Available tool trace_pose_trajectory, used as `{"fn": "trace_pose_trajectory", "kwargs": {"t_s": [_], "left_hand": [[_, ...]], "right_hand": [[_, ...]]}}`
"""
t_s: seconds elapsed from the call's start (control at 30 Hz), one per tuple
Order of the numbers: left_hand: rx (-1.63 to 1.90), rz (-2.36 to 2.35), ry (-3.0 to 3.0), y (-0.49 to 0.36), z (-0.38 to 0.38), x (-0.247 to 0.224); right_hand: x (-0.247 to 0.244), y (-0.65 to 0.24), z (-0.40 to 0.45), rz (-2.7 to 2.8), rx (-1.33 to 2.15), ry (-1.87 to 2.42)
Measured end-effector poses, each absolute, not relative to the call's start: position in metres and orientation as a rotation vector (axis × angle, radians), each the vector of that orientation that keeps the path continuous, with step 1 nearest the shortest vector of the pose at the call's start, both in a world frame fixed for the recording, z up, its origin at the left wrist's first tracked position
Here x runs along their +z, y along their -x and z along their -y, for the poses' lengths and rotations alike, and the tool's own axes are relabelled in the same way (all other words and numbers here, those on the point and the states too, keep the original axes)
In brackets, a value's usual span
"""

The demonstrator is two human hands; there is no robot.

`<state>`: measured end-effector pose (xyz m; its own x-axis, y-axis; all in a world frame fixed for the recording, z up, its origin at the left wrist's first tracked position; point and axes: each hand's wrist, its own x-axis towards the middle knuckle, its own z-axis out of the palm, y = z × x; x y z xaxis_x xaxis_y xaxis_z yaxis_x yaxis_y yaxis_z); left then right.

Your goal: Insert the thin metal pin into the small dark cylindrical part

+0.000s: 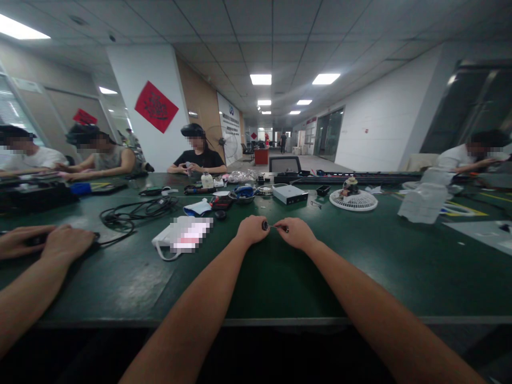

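Observation:
Near the middle of the green table, my left hand (252,231) is closed around a small dark round part (264,225) whose ring-like end faces right. My right hand (299,233) pinches a thin metal tool (273,227) with a dark end between the fingers; its kind is too small to tell. The tool's tip points left at the round part, and whether they touch I cannot tell. Just beyond my hands lies a silver box-shaped drive (288,194). A small black round cap (220,214) sits to the left of my left hand.
A white fan cage (353,200) and clear plastic packaging (424,202) lie to the right. On the left are a white pouch-like item with a strap (166,240), black cables (120,216) and another person's hands (60,242). A person (198,154) sits opposite. The table edge (288,321) is near me.

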<state>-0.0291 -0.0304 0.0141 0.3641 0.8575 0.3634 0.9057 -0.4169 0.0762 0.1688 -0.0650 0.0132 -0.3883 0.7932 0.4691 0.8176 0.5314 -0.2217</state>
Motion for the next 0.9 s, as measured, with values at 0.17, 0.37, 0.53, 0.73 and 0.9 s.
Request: {"fn": "trace_pose_trajectory", "kwargs": {"t_s": [0.17,0.37,0.53,0.73,0.9], "left_hand": [[-0.538,1.609,2.475,0.0308,0.0287,0.0138],[-0.519,1.57,2.507,0.0277,0.0284,0.0115],[-0.517,1.578,2.492,0.0278,0.0284,0.0114],[-0.518,1.585,2.483,0.0292,0.0298,0.0132],[-0.508,1.589,2.495,0.0282,0.0313,0.0142]], "right_hand": [[0.0139,-0.1681,0.0669,2.309,-0.035,1.24],[0.0156,-0.1669,0.0685,2.277,-0.041,1.23],[0.0127,-0.1678,0.0651,2.239,-0.055,1.282],[0.0118,-0.1701,0.0632,2.291,-0.035,1.249],[0.0121,-0.1706,0.0636,2.302,-0.031,1.218]]}}
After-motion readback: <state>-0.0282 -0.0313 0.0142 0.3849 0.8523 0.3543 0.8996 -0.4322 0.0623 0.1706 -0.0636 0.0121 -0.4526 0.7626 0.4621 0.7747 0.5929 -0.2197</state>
